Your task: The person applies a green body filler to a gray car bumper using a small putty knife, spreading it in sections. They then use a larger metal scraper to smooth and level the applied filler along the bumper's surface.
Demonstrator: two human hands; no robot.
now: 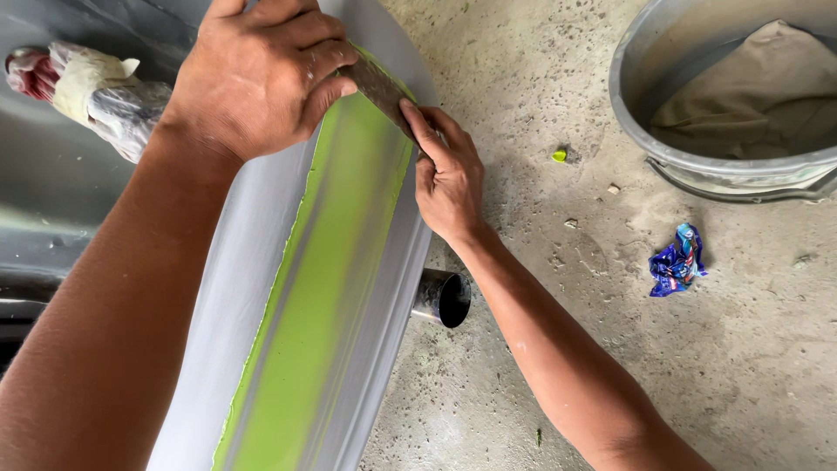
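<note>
Now we press a dark sanding piece (384,90) on the grey panel (253,262), over its green strip (336,262). Our left hand (261,74) lies folded on it, and our right hand (446,179) pinches its edge with bent fingers.

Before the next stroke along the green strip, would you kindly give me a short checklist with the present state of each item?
1. Both hands on the sanding block: ok. The left hand presses on its upper end and the right hand pinches its lower end.
2. Block flat on the green strip: cannot tell; the hands cover most of it.
3. Strip ahead free of objects: ok. Nothing lies on the grey panel below the hands.
4. Wrapped part clear of the hands: ok. It lies apart, to the left.
5. Bucket and pipe clear of the arms: ok.
</note>
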